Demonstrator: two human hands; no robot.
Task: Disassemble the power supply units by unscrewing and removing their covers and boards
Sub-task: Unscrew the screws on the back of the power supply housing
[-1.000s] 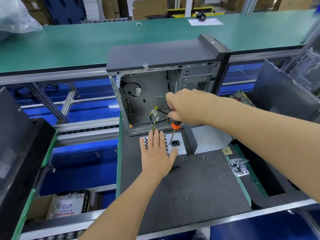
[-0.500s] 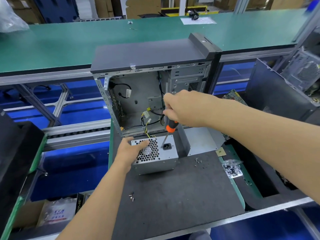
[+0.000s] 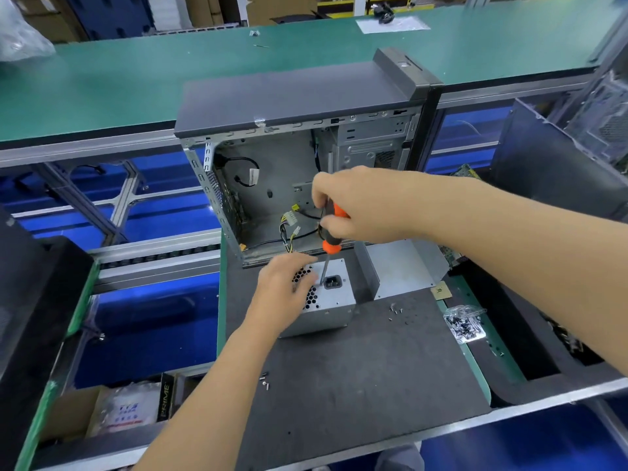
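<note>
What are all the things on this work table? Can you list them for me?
power supply: one, silver, on the black mat in front of the case
case: one, grey and black, open, at the back of the mat
screwdriver: one, orange and black handle, tip down on the power supply
mat: one, black, covers the table
loose screws: several, silver, on the mat right of the power supply; a few more near the left forearm
bag of screws: one, clear, at the mat's right edge
left hand: rests on the power supply
right hand: grips the screwdriver
</note>
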